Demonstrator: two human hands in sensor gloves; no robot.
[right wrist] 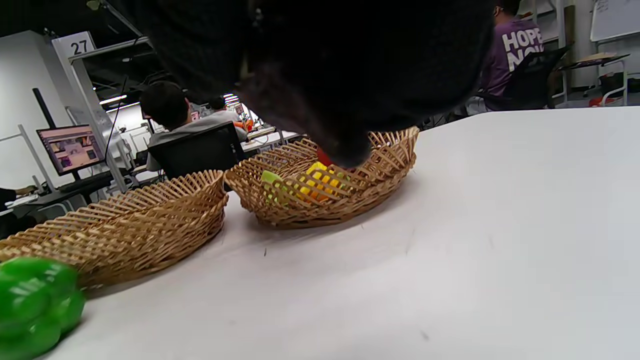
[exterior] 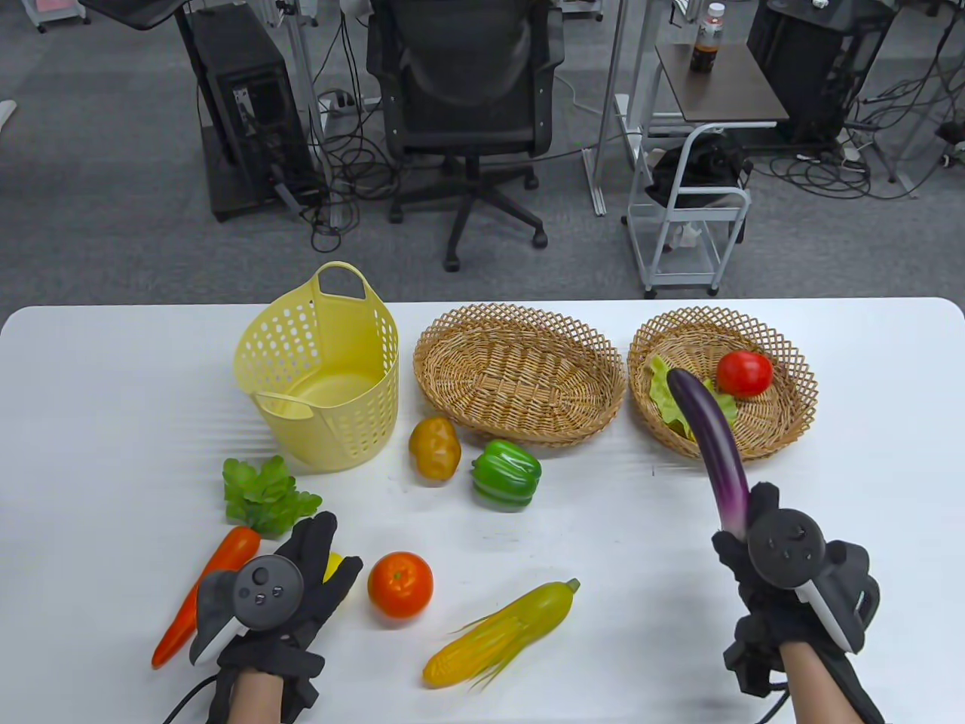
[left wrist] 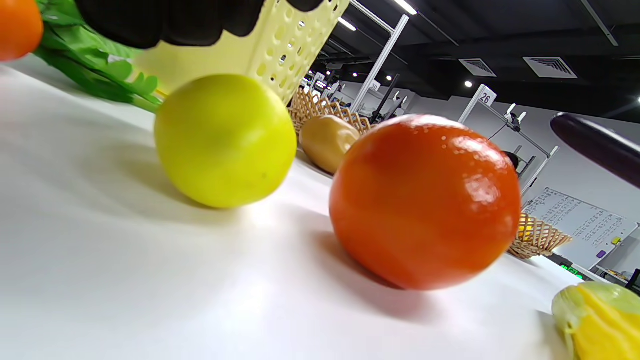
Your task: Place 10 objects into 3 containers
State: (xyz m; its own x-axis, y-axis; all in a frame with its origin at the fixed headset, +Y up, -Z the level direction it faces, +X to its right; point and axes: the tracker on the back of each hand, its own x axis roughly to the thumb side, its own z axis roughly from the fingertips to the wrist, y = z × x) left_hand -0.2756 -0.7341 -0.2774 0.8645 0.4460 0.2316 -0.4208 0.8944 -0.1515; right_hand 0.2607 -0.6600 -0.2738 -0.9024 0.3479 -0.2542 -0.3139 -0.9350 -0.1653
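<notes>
The right hand point(exterior: 784, 573) is gripping the eggplant point(exterior: 711, 445) — lower it flat into the right-frame basket point(exterior: 799, 377) — beside the tomato point(exterior: 744, 372).

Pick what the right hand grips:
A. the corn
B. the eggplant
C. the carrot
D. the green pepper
B: the right hand holds the eggplant by its lower end, raised toward the right basket, while the corn, carrot and green pepper lie on the table.
</notes>
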